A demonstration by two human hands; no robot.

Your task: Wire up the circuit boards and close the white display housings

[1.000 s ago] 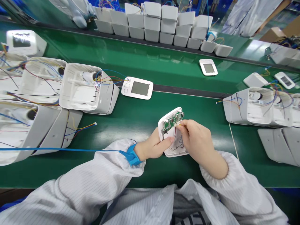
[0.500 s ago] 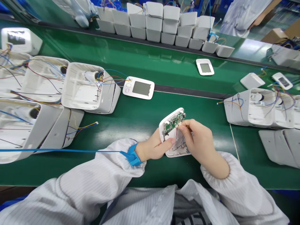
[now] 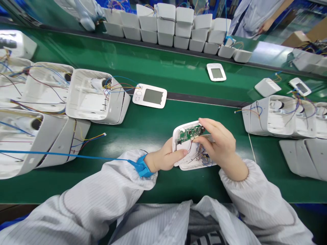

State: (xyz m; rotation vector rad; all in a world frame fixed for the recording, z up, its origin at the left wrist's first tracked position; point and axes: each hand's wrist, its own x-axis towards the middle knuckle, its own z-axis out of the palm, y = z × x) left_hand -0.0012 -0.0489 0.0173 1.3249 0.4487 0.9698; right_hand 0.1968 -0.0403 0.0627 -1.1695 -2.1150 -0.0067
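Note:
My left hand (image 3: 170,154) grips the left side of a white plastic cover (image 3: 175,136), its thumb across the inner face. A green circuit board (image 3: 189,133) lies inside the cover along its upper part. My right hand (image 3: 217,143) holds the cover's right end, fingers over the top edge and thumb at a small white connector (image 3: 193,138) on the board's lower edge. Thin wires run down from there. Beneath the cover a white housing (image 3: 190,166) rests on the green bench, with wires inside; my right hand hides part of it.
Open white housings (image 3: 89,95) with loose wires stand on the left, more housings (image 3: 281,115) on the right. A white display panel (image 3: 150,96) lies ahead, another panel (image 3: 216,72) farther back. A blue cord (image 3: 63,155) runs leftward from my wrist strap (image 3: 143,166). Another person (image 3: 258,17) stands beyond.
My right hand's fingers have moved from a pinch at the board's edge up over the cover's top right edge. The cover has turned, showing more of the board and the housing underneath.

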